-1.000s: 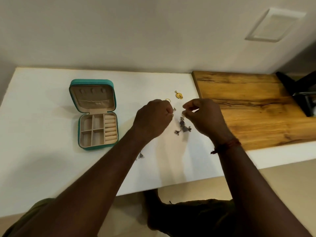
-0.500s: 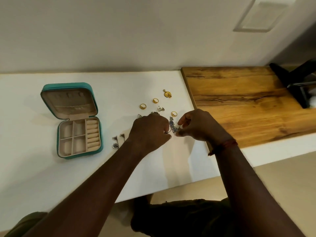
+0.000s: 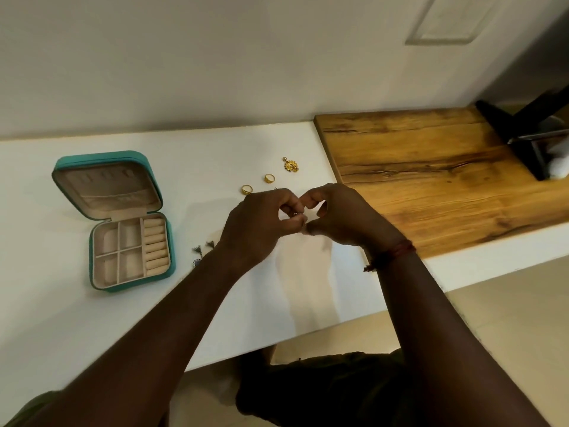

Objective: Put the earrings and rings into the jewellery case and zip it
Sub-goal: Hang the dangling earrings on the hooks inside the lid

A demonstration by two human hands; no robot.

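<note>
Pinches a small silver earring (image 3: 297, 214) between curled fingertips of left hand (image 3: 264, 223) and right hand (image 3: 335, 214), apparently raised off the white table (image 3: 215, 155) where it lay half a second ago. Covers the ring seen then beside it. Leaves gold ring (image 3: 247, 189), second gold ring (image 3: 269, 178), gold pendant earring (image 3: 290, 165) and two silver earrings (image 3: 201, 252) loose. Has yet to fill the teal jewellery case (image 3: 171, 241), open and empty well to the left.

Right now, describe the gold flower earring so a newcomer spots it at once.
Find the wooden board at the right of the white counter. Just left of its left edge, nearest the wall, lies the gold flower earring. Its two neighbours are plain gold rings; it alone is a scalloped disc with a small top stud.
</note>
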